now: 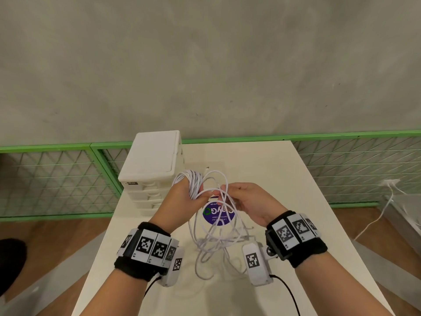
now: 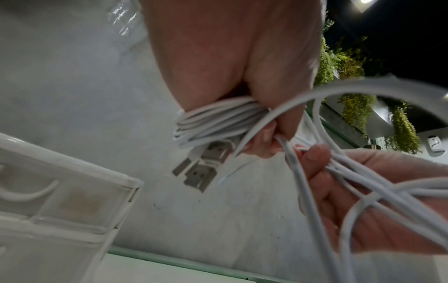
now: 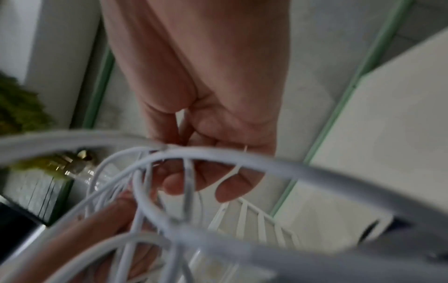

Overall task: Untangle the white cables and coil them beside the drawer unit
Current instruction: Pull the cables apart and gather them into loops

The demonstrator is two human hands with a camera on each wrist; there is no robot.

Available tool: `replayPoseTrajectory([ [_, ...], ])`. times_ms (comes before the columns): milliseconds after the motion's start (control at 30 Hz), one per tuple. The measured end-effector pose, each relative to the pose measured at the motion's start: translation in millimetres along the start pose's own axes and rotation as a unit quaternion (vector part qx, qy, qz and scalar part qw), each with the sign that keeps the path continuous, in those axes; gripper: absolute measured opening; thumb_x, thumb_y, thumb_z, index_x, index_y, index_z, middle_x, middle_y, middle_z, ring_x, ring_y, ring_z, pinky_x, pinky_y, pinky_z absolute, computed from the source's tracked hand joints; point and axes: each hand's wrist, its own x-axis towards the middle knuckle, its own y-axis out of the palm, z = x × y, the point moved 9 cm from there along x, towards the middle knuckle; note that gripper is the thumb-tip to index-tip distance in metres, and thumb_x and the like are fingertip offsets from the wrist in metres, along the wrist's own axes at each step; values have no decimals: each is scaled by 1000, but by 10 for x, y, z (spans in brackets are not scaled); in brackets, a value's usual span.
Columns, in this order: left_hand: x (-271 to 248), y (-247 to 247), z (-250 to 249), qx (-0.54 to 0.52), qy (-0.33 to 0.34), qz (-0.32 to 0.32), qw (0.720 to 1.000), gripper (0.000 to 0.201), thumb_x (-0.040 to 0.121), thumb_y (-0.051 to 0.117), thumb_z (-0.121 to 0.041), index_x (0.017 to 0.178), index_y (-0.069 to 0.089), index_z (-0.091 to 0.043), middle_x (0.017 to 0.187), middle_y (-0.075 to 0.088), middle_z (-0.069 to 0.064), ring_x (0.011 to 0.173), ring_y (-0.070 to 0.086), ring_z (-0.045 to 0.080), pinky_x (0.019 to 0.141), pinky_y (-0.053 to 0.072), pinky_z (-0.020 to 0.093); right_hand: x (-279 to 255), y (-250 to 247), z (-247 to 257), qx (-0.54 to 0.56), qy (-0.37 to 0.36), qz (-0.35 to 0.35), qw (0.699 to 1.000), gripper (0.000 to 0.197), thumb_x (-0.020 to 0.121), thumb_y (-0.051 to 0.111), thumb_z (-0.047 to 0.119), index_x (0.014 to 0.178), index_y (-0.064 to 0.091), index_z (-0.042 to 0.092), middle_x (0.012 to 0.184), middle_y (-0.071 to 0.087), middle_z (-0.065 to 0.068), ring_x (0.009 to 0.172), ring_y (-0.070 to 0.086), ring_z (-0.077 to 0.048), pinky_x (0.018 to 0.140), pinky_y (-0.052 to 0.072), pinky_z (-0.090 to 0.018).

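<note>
My left hand (image 1: 182, 197) is raised over the table, gripping a bunch of wound white cable loops (image 1: 193, 182). The left wrist view shows the cable coil (image 2: 213, 122) clamped in the left hand (image 2: 242, 76), with USB plugs (image 2: 201, 170) sticking out below it. My right hand (image 1: 241, 199) pinches loose white strands (image 1: 224, 192) just beside the left hand; in the right wrist view the right hand's fingers (image 3: 184, 183) curl among blurred cables (image 3: 218, 159). A tangle of loops (image 1: 214, 242) hangs down onto the table. The white drawer unit (image 1: 150, 169) stands at the back left.
The white table (image 1: 284, 190) bears a round purple sticker (image 1: 218, 215) under the hands. Green-framed mesh panels (image 1: 57, 179) run behind and to both sides. A separate white cable (image 1: 373, 222) trails on the wooden floor at right. A grey wall fills the background.
</note>
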Motion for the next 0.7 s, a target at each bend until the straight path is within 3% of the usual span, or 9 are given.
replayPoseTrajectory([
  [100,-11,100,97,17,-27,29,999,26,80,71,-16,70,47,-15,65,51,-2,58,45,8,55,35,18,-5,-150,182,11,-53,-59,997,20,93,53,14,86,72,11,71,69,0,61,60,-12,57,51,-19],
  [200,-32,237,190,7,-47,38,998,24,78,70,-11,71,48,-15,66,53,-1,58,47,8,53,37,13,-31,-211,366,-52,-115,-106,986,23,94,51,16,84,71,14,73,69,0,66,59,-9,64,48,-16],
  [300,6,299,313,14,-64,27,998,25,75,73,-13,69,49,-13,64,54,0,58,49,13,57,40,25,-62,-302,466,-103,-158,-163,968,23,94,53,14,81,71,18,74,70,2,68,60,-1,66,45,-14],
  [400,47,267,430,35,-104,9,994,25,73,75,-17,70,51,-11,65,57,2,62,54,20,62,47,33,-95,-485,461,-116,-183,-221,951,27,94,51,14,76,69,24,71,68,6,76,61,-6,77,48,-25],
  [467,59,213,444,30,-120,-11,992,24,74,75,-15,69,51,-11,65,58,2,63,55,21,61,45,31,-124,-565,416,-106,-193,-243,945,29,96,48,12,76,66,23,70,63,6,73,58,-6,77,47,-28],
  [533,63,152,425,1,-119,-31,992,27,75,77,-12,67,50,-13,64,56,-1,62,54,15,57,40,25,-149,-619,349,-64,-194,-237,950,31,97,44,10,75,65,19,66,56,1,64,52,-8,74,45,-28],
  [600,49,84,369,-28,-104,-48,993,26,74,78,-12,68,54,-8,64,57,-2,58,53,0,59,38,19,-136,-622,276,-42,-150,-196,968,34,96,45,12,70,67,19,60,49,-5,60,45,-15,74,41,-30],
  [667,31,57,314,-43,-89,-52,994,25,77,77,-13,70,57,0,63,58,-1,56,55,-7,59,38,9,-96,-537,176,-138,-86,-130,978,35,94,50,21,65,70,23,56,48,-9,61,45,-17,70,39,-26],
  [700,26,66,296,-48,-85,-48,994,25,79,75,-13,70,55,0,62,59,1,56,56,-9,59,39,8,-83,-469,121,-197,-62,-96,974,30,94,52,26,73,73,22,52,48,-5,58,45,-15,67,39,-24],
])
